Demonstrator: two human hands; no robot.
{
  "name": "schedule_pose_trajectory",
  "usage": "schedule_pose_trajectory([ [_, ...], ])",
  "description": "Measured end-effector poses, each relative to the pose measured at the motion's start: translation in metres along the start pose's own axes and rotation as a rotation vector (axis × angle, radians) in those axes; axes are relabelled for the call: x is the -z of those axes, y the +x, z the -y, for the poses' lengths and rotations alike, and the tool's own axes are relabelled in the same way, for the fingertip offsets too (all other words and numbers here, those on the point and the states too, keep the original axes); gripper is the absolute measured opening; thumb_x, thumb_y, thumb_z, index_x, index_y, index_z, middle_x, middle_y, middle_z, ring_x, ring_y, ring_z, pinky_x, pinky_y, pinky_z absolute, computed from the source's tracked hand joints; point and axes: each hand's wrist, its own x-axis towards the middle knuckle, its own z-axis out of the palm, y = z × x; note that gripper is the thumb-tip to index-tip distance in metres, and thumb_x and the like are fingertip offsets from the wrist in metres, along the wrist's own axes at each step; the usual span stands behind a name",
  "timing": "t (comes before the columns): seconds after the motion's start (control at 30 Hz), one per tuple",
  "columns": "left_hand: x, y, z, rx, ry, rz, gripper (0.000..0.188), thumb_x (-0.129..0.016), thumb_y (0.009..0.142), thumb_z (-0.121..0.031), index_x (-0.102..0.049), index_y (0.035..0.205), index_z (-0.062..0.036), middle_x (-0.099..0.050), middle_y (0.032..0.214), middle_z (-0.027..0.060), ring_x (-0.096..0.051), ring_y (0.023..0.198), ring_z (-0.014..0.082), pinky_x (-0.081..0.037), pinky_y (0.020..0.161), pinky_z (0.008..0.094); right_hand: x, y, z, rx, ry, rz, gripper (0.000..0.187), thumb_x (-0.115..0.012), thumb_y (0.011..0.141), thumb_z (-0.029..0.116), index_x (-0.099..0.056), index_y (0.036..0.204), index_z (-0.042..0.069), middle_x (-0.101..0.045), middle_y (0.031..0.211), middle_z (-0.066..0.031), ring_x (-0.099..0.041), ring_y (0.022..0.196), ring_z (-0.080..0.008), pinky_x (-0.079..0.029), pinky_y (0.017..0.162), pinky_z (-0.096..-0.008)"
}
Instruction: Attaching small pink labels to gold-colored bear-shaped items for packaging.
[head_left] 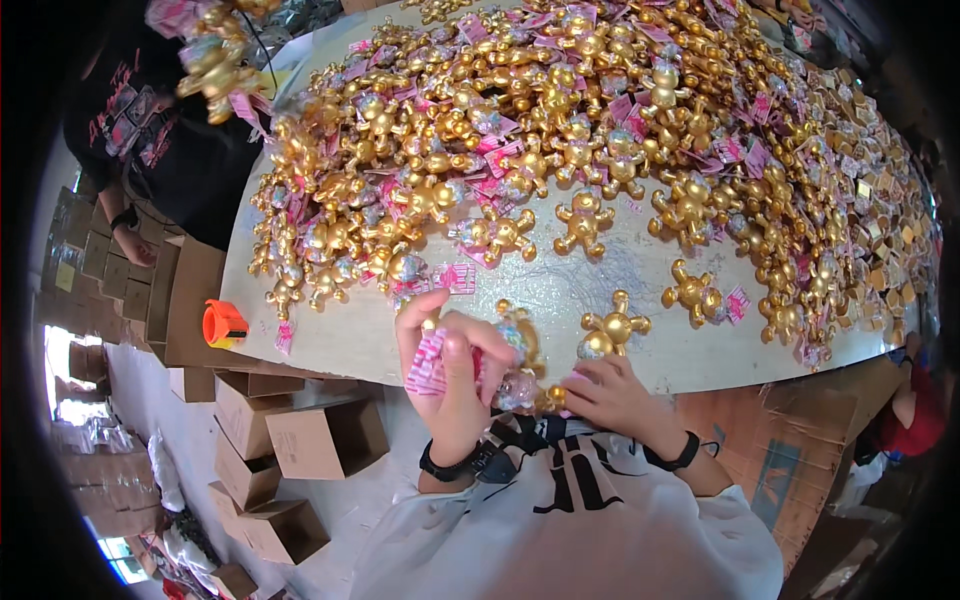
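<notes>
My left hand point(462, 375) is raised over the table's near edge, its fingers closed on a pink-and-white printed tag point(427, 362). Close by its fingertips is a gold bear-shaped figure point(526, 345), partly hidden. My right hand point(622, 402) curls low at the edge, fingers bent on a second gold figure point(552, 399) with a clear, shiny round part between my hands. Just beyond the right fingers, another gold figure point(615, 324) lies on the tabletop. Single figures lie farther off, one at the middle point(584, 222) and one to the right point(692, 291).
A large heap of gold figures point(480, 130) with pink tags covers the far table point(380, 345). An orange tape roll point(224, 324) sits at the left edge. Open cardboard boxes point(300, 440) stand on the floor at left. A person in black point(160, 130) stands at far left.
</notes>
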Motion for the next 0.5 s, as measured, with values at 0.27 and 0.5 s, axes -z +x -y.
schedule_pose_trajectory([
  [0.27, 0.005, -0.001, 0.008, -0.042, -0.097, 0.183, 0.029, -0.059, 0.089, -0.023, -0.045, 0.097, 0.0011, -0.033, 0.059, -0.0036, -0.03, 0.052, 0.005, -0.023, 0.048, 0.0218, 0.078, 0.023, -0.017, -0.411, 0.381, -0.723, 0.008, -0.061, 0.08, 0.007, -0.064, 0.087, 0.007, -0.062, 0.09, -0.0083, -0.058, 0.088, -0.0243, -0.047, 0.075, -0.0381],
  [0.5, -0.012, -0.016, 0.011, 0.109, -0.169, 0.441, 0.045, -0.048, 0.094, -0.044, -0.047, 0.093, 0.0012, -0.059, 0.07, 0.0133, -0.059, 0.063, 0.0183, -0.05, 0.067, 0.0315, 0.126, 0.034, 0.023, 0.118, 0.794, -0.448, 0.021, -0.065, 0.077, 0.005, -0.065, 0.097, 0.0, -0.063, 0.088, -0.0085, -0.061, 0.072, -0.023, -0.049, 0.063, -0.0337],
])
